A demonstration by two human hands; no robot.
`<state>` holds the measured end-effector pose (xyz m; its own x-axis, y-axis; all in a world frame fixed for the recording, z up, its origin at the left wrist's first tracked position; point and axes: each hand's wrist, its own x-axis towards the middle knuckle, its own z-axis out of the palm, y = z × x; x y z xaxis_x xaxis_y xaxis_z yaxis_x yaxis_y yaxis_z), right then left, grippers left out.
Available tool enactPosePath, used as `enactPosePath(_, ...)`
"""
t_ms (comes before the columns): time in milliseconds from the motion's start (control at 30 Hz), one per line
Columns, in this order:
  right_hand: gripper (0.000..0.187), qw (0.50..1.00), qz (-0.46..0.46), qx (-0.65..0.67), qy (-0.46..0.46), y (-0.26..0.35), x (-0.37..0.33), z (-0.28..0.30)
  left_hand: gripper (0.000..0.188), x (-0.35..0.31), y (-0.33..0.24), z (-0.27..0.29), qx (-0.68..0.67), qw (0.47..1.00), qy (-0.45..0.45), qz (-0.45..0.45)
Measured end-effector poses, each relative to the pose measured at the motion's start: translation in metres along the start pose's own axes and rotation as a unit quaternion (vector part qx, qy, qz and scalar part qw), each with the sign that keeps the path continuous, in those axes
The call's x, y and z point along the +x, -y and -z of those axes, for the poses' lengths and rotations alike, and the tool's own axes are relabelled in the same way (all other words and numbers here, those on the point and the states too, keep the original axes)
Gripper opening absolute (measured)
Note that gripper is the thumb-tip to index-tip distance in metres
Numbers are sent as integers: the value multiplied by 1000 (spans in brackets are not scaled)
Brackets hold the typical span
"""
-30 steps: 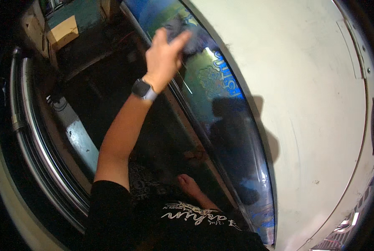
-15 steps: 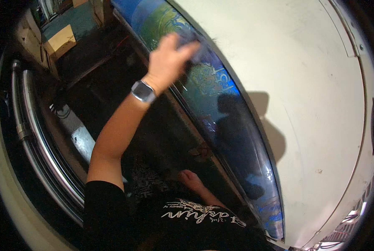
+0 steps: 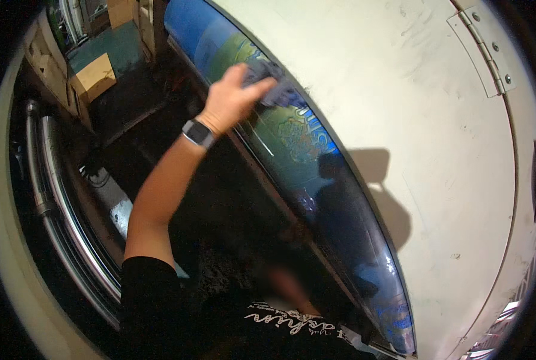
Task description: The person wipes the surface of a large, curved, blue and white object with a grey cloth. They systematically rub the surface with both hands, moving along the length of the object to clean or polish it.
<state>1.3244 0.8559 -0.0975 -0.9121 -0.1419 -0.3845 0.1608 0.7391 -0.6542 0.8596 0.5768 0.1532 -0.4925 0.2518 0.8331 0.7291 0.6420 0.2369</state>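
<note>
My left hand [image 3: 229, 99], with a watch [image 3: 198, 133] on its wrist, is closed on a crumpled grey-blue cloth [image 3: 262, 81]. The cloth lies against the upper part of a long, glossy roller [image 3: 292, 141], whose blue and green surface carries line patterns and lettering. Part of the roller's surface is hidden under the hand and cloth. Low in front of my body, my right hand [image 3: 284, 283] hangs in shadow, smeared by motion. Its fingers do not show clearly, and it is apart from the roller.
A large white panel [image 3: 436, 150] with a metal hinge [image 3: 490, 54] borders the roller on the right. Shiny metal bars [image 3: 73, 198] run along the left. A dark recess lies between bars and roller. A tan cardboard piece [image 3: 97, 77] stands at the far left.
My left hand and the cloth have shifted slightly left and down in the picture. The view has moved too, bringing the hinge further in. My right hand has shifted lower and blurred.
</note>
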Motion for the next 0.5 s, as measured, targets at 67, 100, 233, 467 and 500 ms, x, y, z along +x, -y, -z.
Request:
enactPosePath(67,32,1000,-21,-13,3,-6,-7,-5,57,2,16,-3,38,998,-34,-27)
enactPosePath(100,32,999,-34,-16,7,-10,-14,-9,58,0,10,-5,25,998,-54,17)
enactPosePath(233,32,993,-85,67,42,-23,-12,-28,61,-13,-61,-12,-81,966,-82,230)
enactPosePath(467,34,997,-32,58,41,6,-4,-28,52,-7,-7,-2,-74,995,53,-30)
enactPosePath(500,33,999,13,-39,35,9,9,-23,48,7,29,3,-26,999,9,41)
